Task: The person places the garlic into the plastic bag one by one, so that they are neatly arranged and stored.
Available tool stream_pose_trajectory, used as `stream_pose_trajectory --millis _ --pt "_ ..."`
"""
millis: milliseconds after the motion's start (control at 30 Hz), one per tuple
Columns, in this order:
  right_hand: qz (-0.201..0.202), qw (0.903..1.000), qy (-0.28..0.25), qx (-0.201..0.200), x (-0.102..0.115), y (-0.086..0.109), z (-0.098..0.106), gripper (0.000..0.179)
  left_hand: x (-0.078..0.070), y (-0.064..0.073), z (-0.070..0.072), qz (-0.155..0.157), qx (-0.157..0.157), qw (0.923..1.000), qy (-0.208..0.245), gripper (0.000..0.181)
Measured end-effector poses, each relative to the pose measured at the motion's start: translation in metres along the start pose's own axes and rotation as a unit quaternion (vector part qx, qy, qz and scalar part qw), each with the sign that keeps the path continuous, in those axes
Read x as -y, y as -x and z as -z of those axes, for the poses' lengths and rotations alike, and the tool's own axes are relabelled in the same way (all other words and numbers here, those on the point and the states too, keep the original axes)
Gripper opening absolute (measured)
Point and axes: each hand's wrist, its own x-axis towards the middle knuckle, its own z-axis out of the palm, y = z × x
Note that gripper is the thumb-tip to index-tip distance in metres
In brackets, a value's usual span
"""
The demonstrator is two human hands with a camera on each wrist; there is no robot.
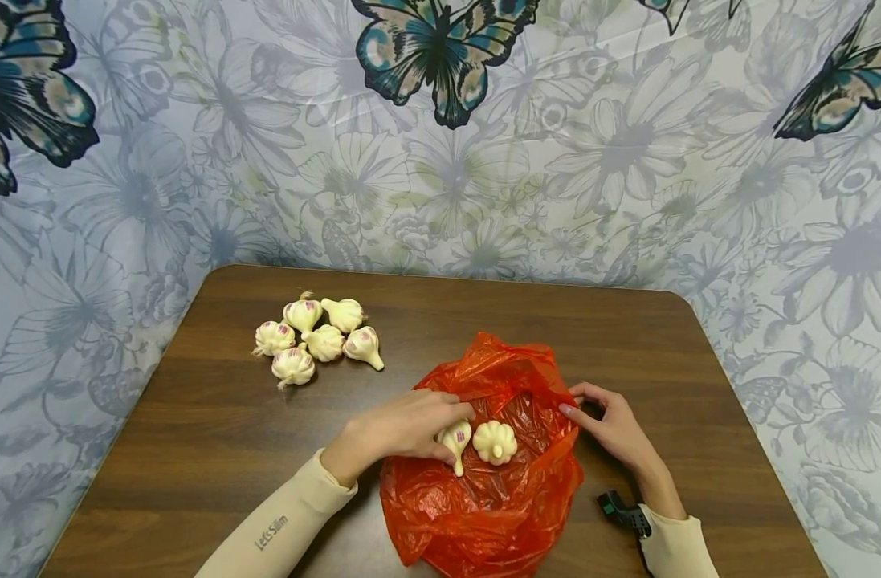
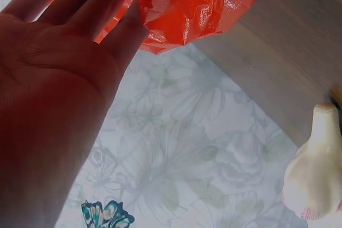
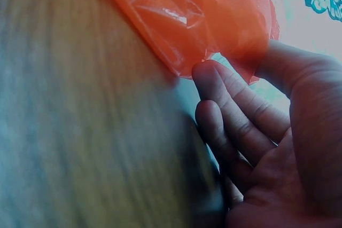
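Where the left hand (image 1: 409,425) sits: clamped on a garlic bulb (image 1: 455,439);
Right hand (image 1: 615,428): pinching the red plastic bag (image 1: 476,531);
Second bulb (image 1: 495,442): just right of the left hand.

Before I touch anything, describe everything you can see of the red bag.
The red bag looks like thin, glossy, slightly see-through plastic, crinkled all over. It sits on the brown table, its mouth spread open upward, its edge uneven and folded. Two garlic bulbs show within its opening. The right hand pinches its right edge; the left hand reaches over its left side and appears to hold one bulb.
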Motion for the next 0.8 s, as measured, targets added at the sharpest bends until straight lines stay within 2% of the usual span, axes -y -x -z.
stream_pose_trajectory --millis 333,667,800 --pt "0.008 1.0000 -0.002 -0.003 -0.003 0.002 0.000 0.009 -0.001 0.007 0.005 0.008 -0.014 0.9997 0.019 0.047" --pt "0.007 1.0000 -0.002 -0.001 -0.002 0.003 0.000 0.009 0.000 0.010 0.009 -0.010 -0.035 0.9992 0.018 0.045" --pt "0.006 1.0000 0.002 -0.001 -0.001 0.003 0.000 0.009 0.003 0.012 0.011 -0.019 -0.056 0.9979 0.025 0.042"
